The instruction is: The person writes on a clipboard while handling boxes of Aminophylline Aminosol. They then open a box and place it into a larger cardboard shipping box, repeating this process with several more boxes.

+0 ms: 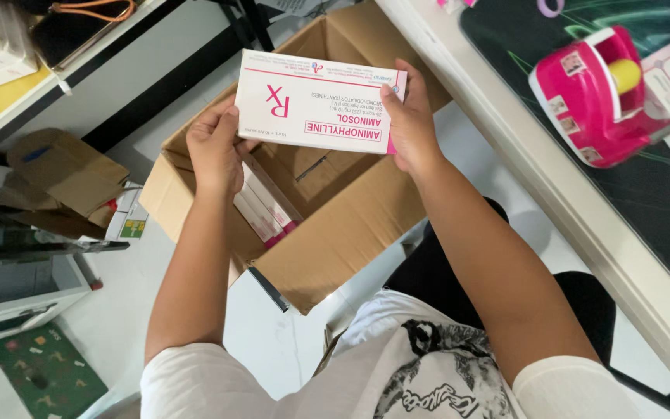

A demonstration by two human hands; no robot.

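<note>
I hold a white and pink box (319,101) with both hands, left fingers (215,147) and right fingers (409,116) grasping its ends above the open carton (350,209).

A pharmacy stockroom: medicine cartons (269,206) in a shipping box (350,209), a tape dispenser (595,97).

White carton (316,101) with pink lettering and pink edge stripe in the grip. Plain brown cardboard box (350,225) beneath it, white-and-pink packs (267,211) inside. Bright pink tape dispenser (595,97) off right, on dark green-streaked mat (661,202).
</note>
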